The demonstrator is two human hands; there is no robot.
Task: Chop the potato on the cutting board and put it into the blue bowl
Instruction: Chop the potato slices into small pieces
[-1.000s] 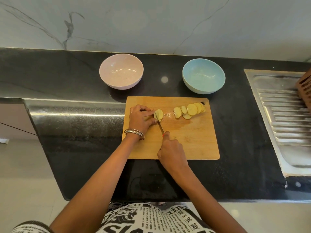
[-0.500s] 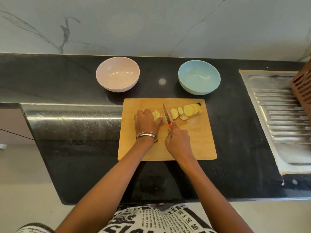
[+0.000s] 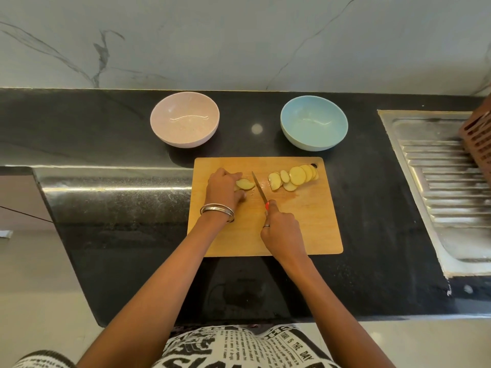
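Head view shows us both hands over the wooden cutting board (image 3: 313,229). Our left hand (image 3: 222,187) curls its fingers over the uncut end of the potato (image 3: 245,184), gripping it against the board near the far left corner; metal bangles (image 3: 217,210) sit on that wrist. Our right hand (image 3: 282,227) is clenched around the red handle of the knife (image 3: 259,190), whose blade points away from us and lies just beside the potato piece, on its right, with a narrow gap between them. We cannot tell whether the blade edge touches the board.

A fanned row of potato slices (image 3: 293,178) lies on the far right part of the board, apart from the blade. Beyond the board, the blue bowl (image 3: 314,122) stands on the black counter (image 3: 119,235), close to the far right corner, with no slices in it. A pink bowl (image 3: 185,119) stands to its left, past the far left corner.

A pale marbled wall (image 3: 239,41) rises behind the counter. On the right, a steel sink drainboard (image 3: 449,181) is set into the counter, with a brown slotted basket (image 3: 478,134) at the frame edge. The near half of the board is bare wood, and dark counter shows between board and drainboard. The counter's near edge runs just in front of our printed clothing (image 3: 239,346).
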